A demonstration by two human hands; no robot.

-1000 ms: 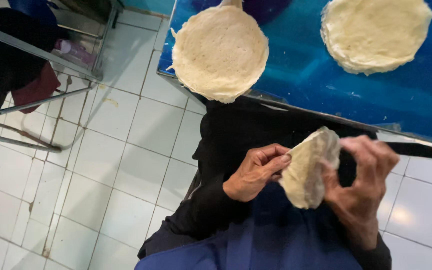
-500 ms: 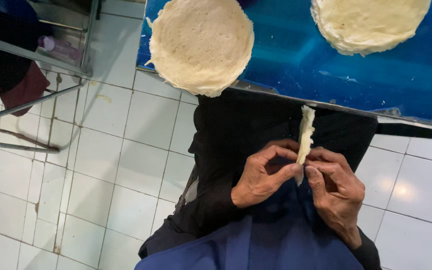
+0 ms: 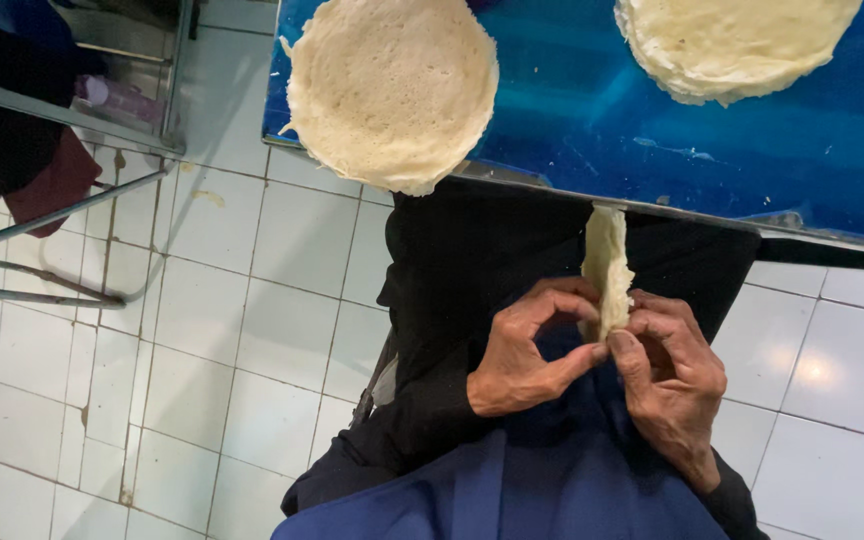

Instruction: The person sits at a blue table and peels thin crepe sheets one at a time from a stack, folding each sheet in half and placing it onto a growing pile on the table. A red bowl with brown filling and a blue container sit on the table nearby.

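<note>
Left hand (image 3: 527,350) and right hand (image 3: 672,375) both pinch one folded wrapper (image 3: 607,270) upright; two flat rounds (image 3: 392,90) on the blue table (image 3: 572,110) lie unfolded.

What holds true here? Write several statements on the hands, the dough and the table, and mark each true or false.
1. Both hands, the left hand and the right hand, pinch the folded dough piece. True.
2. The folded dough piece lies flat on the table. False: it is held upright in the air, below the table edge.
3. Two round flat dough discs, one and another, rest on the blue table. True.
4. The floor is bare wood. False: the floor is white tile.
5. One disc overhangs the table edge. True.
</note>
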